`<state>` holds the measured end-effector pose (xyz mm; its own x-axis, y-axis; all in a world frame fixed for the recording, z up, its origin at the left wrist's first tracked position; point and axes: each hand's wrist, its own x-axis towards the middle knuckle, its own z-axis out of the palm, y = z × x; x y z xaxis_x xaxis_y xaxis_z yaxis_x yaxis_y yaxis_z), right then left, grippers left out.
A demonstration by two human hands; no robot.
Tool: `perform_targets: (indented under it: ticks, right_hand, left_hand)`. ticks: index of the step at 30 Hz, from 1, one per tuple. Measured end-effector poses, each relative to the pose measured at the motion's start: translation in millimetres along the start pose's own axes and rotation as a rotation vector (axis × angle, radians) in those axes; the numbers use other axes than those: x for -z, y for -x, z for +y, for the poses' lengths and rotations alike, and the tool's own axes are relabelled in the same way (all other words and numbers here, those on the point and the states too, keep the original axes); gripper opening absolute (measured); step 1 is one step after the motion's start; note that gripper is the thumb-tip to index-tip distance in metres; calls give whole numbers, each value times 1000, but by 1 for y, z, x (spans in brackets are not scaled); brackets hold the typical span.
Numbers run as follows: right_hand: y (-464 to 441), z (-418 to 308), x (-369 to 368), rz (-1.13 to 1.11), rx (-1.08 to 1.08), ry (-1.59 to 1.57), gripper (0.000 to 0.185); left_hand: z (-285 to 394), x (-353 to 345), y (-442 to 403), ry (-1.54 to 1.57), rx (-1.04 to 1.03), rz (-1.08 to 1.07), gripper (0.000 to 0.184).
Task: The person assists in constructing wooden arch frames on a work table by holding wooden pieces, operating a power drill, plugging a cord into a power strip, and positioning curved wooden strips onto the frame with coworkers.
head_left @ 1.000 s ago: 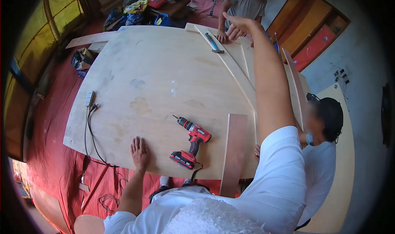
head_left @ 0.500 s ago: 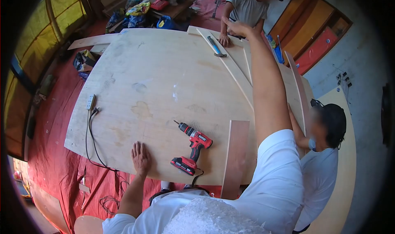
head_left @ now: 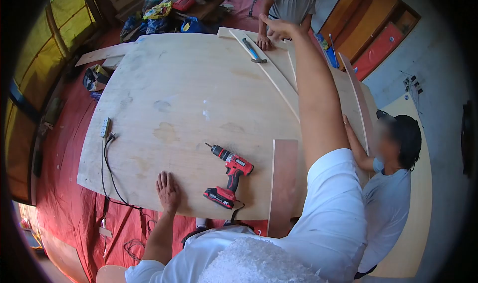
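Observation:
My left hand (head_left: 168,191) lies flat on the pale plywood sheet (head_left: 189,83) near its front edge, fingers spread, holding nothing. My right arm is stretched far forward, and my right hand (head_left: 280,28) is raised over the sheet's far side, thumb and fingers apart, with nothing seen in it. A red and black cordless drill (head_left: 233,171) lies on the sheet to the right of my left hand. Beyond it, a blue-handled hammer (head_left: 254,51) rests on a long wooden strip (head_left: 274,73). A reddish board (head_left: 284,181) lies right of the drill, overhanging the front edge.
One co-worker (head_left: 289,6) stands at the far side, a hand on the sheet. Another co-worker (head_left: 391,183) in a cap is at the right, beside an upright board (head_left: 354,96). A power strip (head_left: 105,127) with a black cable (head_left: 105,168) lies at the left.
My right hand has turned from an upright, spread pose to a lower one over the far side. The right-hand co-worker's arm shows more. My left hand stays flat; the view has shifted slightly.

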<state>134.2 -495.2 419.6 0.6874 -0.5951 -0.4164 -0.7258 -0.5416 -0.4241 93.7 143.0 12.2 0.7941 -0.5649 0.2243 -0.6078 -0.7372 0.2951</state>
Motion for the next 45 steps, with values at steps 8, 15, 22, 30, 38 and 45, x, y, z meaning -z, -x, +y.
perform_targets:
  ticks: [8, 15, 22, 30, 38, 45]
  right_hand:
    - [71, -19, -12, 8, 15, -22, 104]
    - [65, -1, -21, 91, 8, 67, 114]
    - [46, 19, -25, 263, 101, 147, 105]
    - [58, 18, -55, 338, 89, 314, 101]
    - [19, 49, -75, 311, 61, 205, 100]
    - [38, 70, -153, 57, 21, -189, 99]
  left_hand:
    - [-5, -7, 1, -12, -7, 15, 47]
    - [-5, -7, 2, -22, -1, -5, 49]
    - [-4, -5, 2, -16, -5, -14, 51]
    - [-3, -4, 3, -4, -6, 10, 49]
    - [-3, -5, 2, -8, -4, 0, 47]
    - [-3, -4, 1, -8, -6, -6, 48]
